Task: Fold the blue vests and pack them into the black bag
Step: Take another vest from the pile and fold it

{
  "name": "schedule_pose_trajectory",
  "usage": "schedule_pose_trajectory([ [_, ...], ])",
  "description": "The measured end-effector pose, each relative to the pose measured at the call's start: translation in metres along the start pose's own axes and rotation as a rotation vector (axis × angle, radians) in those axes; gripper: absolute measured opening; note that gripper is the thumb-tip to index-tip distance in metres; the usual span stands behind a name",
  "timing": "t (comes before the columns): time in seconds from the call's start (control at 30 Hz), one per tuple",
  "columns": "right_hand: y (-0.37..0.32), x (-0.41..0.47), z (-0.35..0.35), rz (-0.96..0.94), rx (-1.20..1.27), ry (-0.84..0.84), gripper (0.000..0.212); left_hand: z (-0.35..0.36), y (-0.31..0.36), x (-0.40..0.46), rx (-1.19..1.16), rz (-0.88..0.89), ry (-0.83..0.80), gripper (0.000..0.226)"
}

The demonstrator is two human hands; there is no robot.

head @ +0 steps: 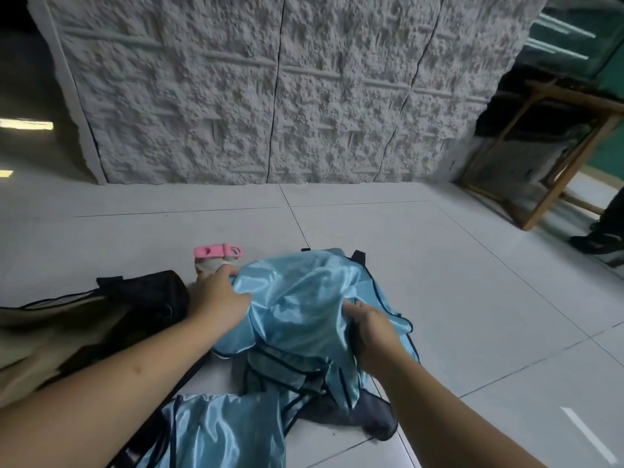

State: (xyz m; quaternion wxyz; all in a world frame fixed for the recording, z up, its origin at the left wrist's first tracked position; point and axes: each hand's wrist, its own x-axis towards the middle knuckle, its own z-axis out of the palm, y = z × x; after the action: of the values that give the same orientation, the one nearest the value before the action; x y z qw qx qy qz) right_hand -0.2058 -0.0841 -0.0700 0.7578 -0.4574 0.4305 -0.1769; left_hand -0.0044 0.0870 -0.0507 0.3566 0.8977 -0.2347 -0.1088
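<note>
Satin-slick blue vest (297, 298) bunched, left hand (219, 298) & right hand (371, 324) fingers pinching it; could slide loose, unfolding before black bag (148, 298).

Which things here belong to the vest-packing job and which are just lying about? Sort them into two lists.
Part of the job:
- blue vest, gripped by left hand and right hand
- second blue vest, on the floor nearer the person
- black bag

Just lying about:
- pink-capped bottle
- wooden frame
- dark shoe
</note>
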Motion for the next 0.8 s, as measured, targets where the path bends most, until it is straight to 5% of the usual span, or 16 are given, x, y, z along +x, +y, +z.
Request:
schedule_pose_trajectory([
  [0.07, -0.014, -0.008, 0.019, -0.033, 0.12, -0.201, 0.042, 0.002, 0.013, -0.026, -0.011, 0.144, 0.145, 0.02],
  [0.1, -0.019, -0.009, 0.026, -0.043, 0.148, -0.294, 0.042, 0.004, 0.019, -0.04, -0.088, 0.207, 0.114, 0.038],
  [0.2, -0.038, -0.021, 0.052, -0.025, 0.195, -0.472, 0.063, 0.008, 0.043, -0.076, -0.189, 0.199, -0.088, 0.072],
  [0.33, -0.063, -0.041, 0.081, -0.08, 0.172, -0.563, 0.065, 0.01, 0.053, -0.072, -0.494, 0.089, -0.368, 0.048],
  [0.47, -0.091, -0.059, 0.089, -0.164, 0.197, -0.65, 0.048, -0.006, 0.05, -0.048, -0.696, 0.055, -0.441, 0.071],
  [0.6, -0.112, -0.076, 0.102, -0.195, 0.208, -0.664, 0.018, -0.018, 0.06, -0.046, -0.883, -0.23, -0.641, 0.06],
  [0.8, -0.116, -0.059, 0.095, -0.251, 0.027, -0.345, 0.054, -0.059, 0.064, -0.033, -1.153, -0.227, -0.622, 0.052],
])
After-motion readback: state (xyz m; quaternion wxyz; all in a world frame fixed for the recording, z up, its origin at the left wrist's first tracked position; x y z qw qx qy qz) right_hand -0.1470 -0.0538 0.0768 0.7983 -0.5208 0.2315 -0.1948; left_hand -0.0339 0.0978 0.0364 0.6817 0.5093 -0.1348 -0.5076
